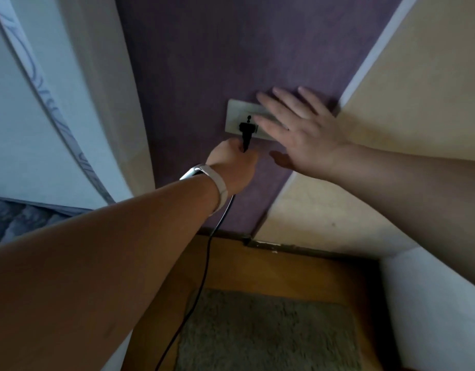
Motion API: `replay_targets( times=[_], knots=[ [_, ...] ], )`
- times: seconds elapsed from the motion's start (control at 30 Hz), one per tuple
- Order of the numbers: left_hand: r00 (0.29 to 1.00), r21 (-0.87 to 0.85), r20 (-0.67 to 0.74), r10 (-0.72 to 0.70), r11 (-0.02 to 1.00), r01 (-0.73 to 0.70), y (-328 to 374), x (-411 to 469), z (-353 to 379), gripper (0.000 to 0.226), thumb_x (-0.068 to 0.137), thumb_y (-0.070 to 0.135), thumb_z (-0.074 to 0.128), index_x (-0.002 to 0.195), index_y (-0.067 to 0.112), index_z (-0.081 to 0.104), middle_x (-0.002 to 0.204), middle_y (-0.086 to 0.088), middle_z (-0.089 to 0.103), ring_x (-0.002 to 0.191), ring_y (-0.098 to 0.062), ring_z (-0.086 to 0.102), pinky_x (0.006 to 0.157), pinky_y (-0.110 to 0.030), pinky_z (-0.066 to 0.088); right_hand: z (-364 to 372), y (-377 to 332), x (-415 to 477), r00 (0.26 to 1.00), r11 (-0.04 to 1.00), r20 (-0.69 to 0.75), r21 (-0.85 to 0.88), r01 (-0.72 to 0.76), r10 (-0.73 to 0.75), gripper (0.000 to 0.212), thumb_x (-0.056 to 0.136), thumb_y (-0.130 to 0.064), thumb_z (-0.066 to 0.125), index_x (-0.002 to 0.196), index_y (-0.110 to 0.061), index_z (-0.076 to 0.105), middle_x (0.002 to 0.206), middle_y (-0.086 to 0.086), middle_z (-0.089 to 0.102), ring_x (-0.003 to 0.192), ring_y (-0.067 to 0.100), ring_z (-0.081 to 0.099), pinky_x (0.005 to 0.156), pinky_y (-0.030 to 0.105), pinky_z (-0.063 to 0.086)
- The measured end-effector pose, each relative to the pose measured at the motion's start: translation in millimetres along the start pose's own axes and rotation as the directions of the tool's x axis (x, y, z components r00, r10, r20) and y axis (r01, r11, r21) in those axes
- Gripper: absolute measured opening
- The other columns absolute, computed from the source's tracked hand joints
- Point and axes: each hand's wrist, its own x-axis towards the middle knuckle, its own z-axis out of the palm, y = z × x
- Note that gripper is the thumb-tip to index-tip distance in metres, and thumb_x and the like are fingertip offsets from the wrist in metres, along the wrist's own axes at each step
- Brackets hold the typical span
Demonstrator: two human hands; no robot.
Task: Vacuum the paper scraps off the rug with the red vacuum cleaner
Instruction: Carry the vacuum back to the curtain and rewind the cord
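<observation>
The danger here is at the socket plate (237,116). If I push or pull the plug (245,131) at an angle, the pins can bend or the plate can come loose from the wall (231,49). If my grip slides down onto the cord (204,261), the strain goes into the wire and not into the plug body. My fingertips are also close to the pins, so a slip toward the plate would be bad. I cannot tell if the plug sits fully in the socket. My left hand (231,162) reaches forward with a nearly straight arm and a band (219,187) on the wrist. It is closed around the lower end of the plug, where the cord begins, at 6 o'clock of the plate. My right hand (298,129) comes in from 3 o'clock. It is released, with the fingers straight and spread, and they lie flat over the right part of the plate, I think to hold it steady. The cord hangs from my left hand down toward 7 o'clock. The rug (268,333) lies on the floor at 6 o'clock of the view, in dim light, and I cannot make out scraps on it. The vacuum is not in view.
</observation>
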Motion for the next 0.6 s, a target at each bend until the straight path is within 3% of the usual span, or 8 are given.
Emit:
replay_targets(
  times=[0.1, 0.23, 0.47, 0.6],
  knots=[
    [1.000, -0.072, -0.012, 0.014, 0.997, -0.015, -4, 4, 7, 0.037, 0.096, 0.035, 0.045, 0.073, 0.010, 0.059, 0.071, -0.009, 0.067, 0.071, -0.033, 0.065, 0.067, -0.041, 0.054, 14, 11, 2, 0.995, 0.996, -0.079, -0.068, 0.055, -0.060, 0.066, 0.089, -0.022, 0.065, 0.150, -0.017, 0.041, 0.160, 0.010, 0.033, 0.146, 0.030, 0.034, 0.119, 0.045, 0.017],
    [0.998, -0.074, -0.054, 0.042, 0.996, -0.046, -8, 3, 14, 0.035, 0.102, 0.033, 0.039, 0.088, 0.011, 0.061, 0.072, 0.001, 0.057, 0.067, -0.022, 0.054, 0.057, -0.031, 0.034, 24, 19, 0, 0.993, 0.981, -0.079, -0.179, 0.075, -0.090, 0.060, 0.096, -0.023, 0.051, 0.154, -0.022, 0.034, 0.162, 0.005, 0.028, 0.147, 0.026, 0.032, 0.120, 0.043, 0.018],
    [0.987, -0.012, -0.135, 0.085, 0.996, -0.087, -14, 4, 10, 0.041, 0.102, 0.033, 0.040, 0.064, 0.017, 0.044, 0.064, 0.004, 0.048, 0.063, -0.020, 0.046, 0.055, -0.033, 0.025, 32, 20, 0, 0.984, 0.964, -0.128, -0.250, 0.091, -0.126, 0.055, 0.100, -0.023, 0.043, 0.154, -0.024, 0.032, 0.162, 0.004, 0.030, 0.146, 0.025, 0.034, 0.119, 0.045, 0.020],
    [0.987, -0.001, -0.106, 0.124, 0.992, -0.125, -19, -9, 8, 0.045, 0.101, 0.031, 0.042, 0.059, 0.018, 0.040, 0.055, 0.004, 0.043, 0.052, -0.013, 0.041, 0.049, -0.031, 0.026, 29, 17, 1, 0.992, 0.972, -0.077, -0.221, 0.083, -0.103, 0.065, 0.096, -0.032, 0.052, 0.156, -0.023, 0.028, 0.164, 0.005, 0.024, 0.149, 0.026, 0.027, 0.120, 0.046, 0.018]
  ],
)
